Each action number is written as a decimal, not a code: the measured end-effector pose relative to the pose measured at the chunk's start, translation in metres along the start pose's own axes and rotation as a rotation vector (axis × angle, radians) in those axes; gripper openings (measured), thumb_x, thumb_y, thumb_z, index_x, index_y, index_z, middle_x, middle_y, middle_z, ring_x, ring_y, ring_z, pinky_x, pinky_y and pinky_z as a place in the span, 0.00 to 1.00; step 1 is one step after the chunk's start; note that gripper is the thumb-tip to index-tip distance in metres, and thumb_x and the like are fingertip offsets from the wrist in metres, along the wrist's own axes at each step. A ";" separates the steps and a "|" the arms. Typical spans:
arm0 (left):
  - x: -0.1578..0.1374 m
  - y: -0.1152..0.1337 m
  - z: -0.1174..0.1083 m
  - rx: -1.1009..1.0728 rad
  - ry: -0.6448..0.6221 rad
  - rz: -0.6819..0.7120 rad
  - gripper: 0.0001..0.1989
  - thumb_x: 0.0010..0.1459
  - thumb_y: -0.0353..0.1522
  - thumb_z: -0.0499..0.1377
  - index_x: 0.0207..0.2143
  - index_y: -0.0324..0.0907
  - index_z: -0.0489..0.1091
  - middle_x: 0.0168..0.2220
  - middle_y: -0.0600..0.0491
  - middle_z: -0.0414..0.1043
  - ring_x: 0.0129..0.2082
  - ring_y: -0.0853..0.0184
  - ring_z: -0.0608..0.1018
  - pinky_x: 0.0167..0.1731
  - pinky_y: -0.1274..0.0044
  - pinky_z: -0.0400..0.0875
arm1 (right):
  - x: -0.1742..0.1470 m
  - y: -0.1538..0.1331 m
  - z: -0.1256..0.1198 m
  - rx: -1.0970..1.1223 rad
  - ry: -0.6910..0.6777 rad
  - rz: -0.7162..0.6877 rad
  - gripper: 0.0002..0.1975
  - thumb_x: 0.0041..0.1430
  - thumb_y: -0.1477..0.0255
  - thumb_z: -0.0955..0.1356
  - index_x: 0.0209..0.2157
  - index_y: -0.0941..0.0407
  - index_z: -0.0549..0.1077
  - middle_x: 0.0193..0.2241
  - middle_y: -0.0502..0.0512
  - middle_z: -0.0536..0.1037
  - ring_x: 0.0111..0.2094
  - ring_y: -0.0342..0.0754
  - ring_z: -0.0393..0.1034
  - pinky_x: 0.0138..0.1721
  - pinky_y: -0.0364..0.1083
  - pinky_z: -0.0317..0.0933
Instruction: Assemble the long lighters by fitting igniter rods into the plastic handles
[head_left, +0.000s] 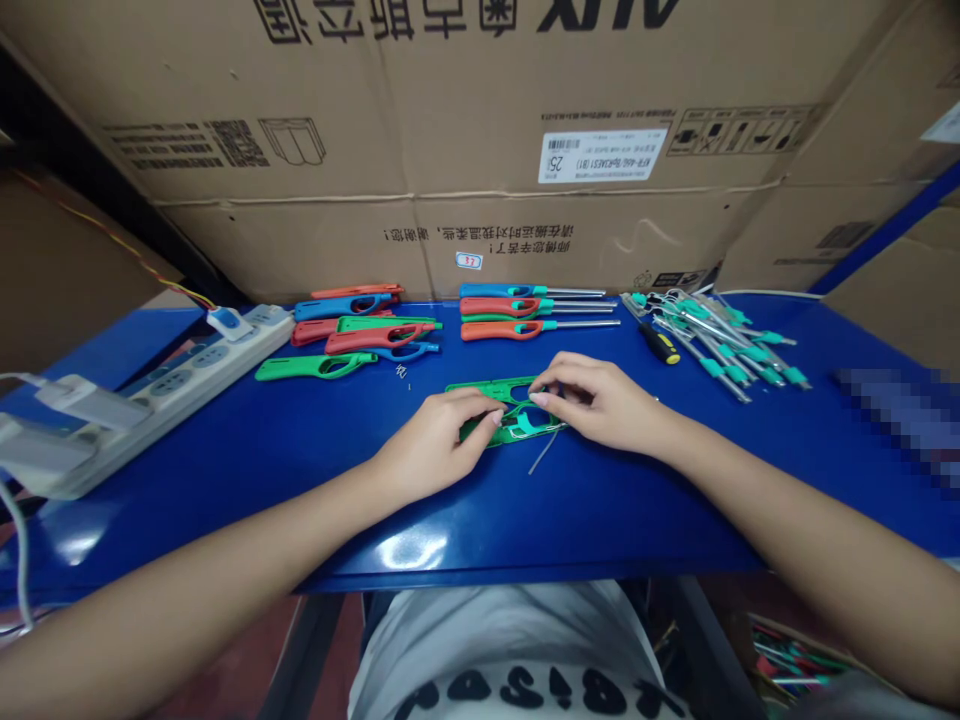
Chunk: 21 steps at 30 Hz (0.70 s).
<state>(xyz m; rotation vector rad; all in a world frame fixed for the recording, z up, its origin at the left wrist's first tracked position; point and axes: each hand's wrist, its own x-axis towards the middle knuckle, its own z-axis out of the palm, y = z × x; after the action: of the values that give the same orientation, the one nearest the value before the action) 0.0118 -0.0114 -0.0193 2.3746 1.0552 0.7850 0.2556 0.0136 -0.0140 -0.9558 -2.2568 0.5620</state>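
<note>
On the blue table in front of me lies a green lighter casing (480, 387) in two halves, with a teal trigger piece (525, 425) in the nearer half. My left hand (442, 440) is closed in a pinch at the left part of the nearer half. At its right end, my right hand (596, 400) pinches thumb and forefinger together over the casing; what sits between those fingertips is too small to make out. A thin grey tube (543, 455) sticks out toward me below the right fingers.
Loose coloured casings (315, 368) lie at the back left, with small metal bits (401, 371) beside them. Assembled lighters (501, 330) are stacked behind my hands. A screwdriver (660, 343) and a heap of metal lighter tubes (724, 345) lie right. A power strip (217, 375) runs along the left.
</note>
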 end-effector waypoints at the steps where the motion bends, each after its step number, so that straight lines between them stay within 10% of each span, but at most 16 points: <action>1: 0.000 -0.001 -0.001 0.002 0.001 0.007 0.12 0.68 0.30 0.54 0.45 0.39 0.77 0.42 0.48 0.80 0.42 0.63 0.80 0.46 0.72 0.74 | 0.000 0.000 -0.004 -0.001 0.007 -0.002 0.11 0.66 0.65 0.68 0.38 0.58 0.77 0.32 0.53 0.72 0.26 0.40 0.64 0.28 0.41 0.59; 9: -0.003 -0.004 -0.002 0.065 -0.021 0.073 0.16 0.66 0.24 0.52 0.52 0.40 0.74 0.46 0.46 0.76 0.46 0.61 0.77 0.49 0.68 0.74 | -0.009 -0.001 -0.027 -0.017 -0.309 -0.104 0.09 0.61 0.77 0.67 0.42 0.56 0.75 0.39 0.54 0.73 0.30 0.41 0.65 0.32 0.41 0.61; 21: -0.005 0.005 -0.006 0.150 -0.175 0.191 0.15 0.66 0.29 0.56 0.52 0.45 0.74 0.50 0.47 0.72 0.52 0.59 0.75 0.53 0.66 0.72 | -0.008 -0.001 -0.023 -0.063 -0.346 -0.098 0.06 0.64 0.69 0.68 0.36 0.57 0.77 0.39 0.54 0.74 0.32 0.41 0.66 0.33 0.41 0.60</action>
<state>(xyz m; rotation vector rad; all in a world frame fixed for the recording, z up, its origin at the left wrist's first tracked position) 0.0080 -0.0173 -0.0128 2.6462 0.8517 0.5642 0.2751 0.0100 -0.0001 -0.8226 -2.6265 0.6577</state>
